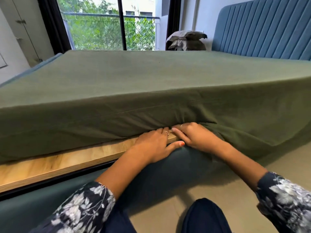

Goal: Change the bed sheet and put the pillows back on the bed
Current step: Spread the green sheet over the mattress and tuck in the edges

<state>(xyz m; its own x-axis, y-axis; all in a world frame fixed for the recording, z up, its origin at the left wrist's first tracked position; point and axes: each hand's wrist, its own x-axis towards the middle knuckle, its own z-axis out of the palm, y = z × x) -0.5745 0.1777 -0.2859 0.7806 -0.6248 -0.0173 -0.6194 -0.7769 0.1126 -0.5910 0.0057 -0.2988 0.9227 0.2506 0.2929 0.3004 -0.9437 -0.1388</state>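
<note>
Both hands, left hand (154,145) and right hand (193,136), lay flat-fingered, seemingly tucking the green sheet (151,91) under the mattress's near edge, over the wooden base (50,163).

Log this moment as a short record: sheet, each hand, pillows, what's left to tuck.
sheet: green, spread flat over the mattress
left hand: fingers pushing the sheet edge under the mattress, above the wooden board
right hand: beside it, pressing the bunched sheet in
pillows: piled off the bed, by the headboard
untucked: sheet hangs loose right of the hands
</note>
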